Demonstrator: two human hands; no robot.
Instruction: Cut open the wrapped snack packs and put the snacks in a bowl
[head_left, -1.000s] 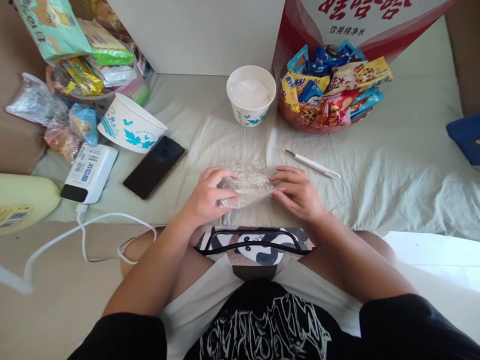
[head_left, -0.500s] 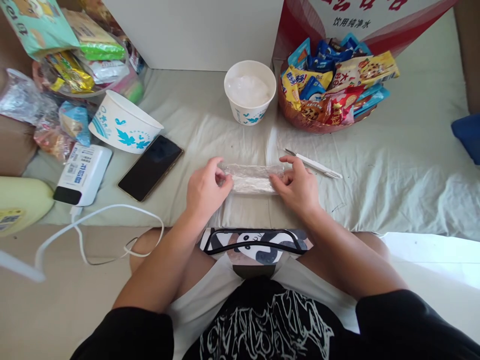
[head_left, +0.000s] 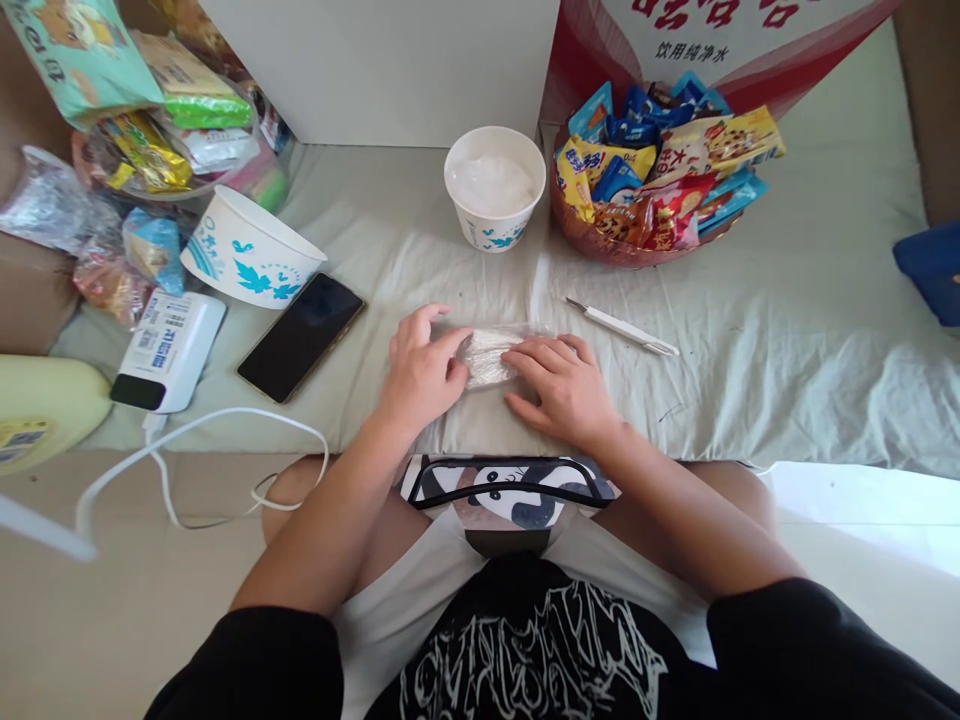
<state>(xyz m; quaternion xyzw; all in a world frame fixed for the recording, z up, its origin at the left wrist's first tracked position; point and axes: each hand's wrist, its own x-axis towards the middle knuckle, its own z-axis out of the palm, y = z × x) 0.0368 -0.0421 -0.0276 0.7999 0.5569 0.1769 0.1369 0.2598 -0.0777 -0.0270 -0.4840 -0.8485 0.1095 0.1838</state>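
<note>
A crumpled strip of clear plastic film (head_left: 486,352) lies on the pale cloth in front of me, folded into a narrow band. My left hand (head_left: 420,372) pinches its left end with thumb and fingers. My right hand (head_left: 559,385) lies flat on its right part, fingers spread and pressing it down. A white paper bowl (head_left: 494,187) with crumpled clear film inside stands just beyond the hands.
A thin white tool (head_left: 624,327) lies right of my hands. A basket of snack packets (head_left: 654,180) stands at the back right. At left are a tilted empty paper bowl (head_left: 251,250), a black phone (head_left: 301,334), a white power bank (head_left: 169,348) with cable, and snack bags.
The film went from a loose sheet to a narrow folded band. My right hand slid left from its end and now lies flat over it; my left hand stayed at the left end.
</note>
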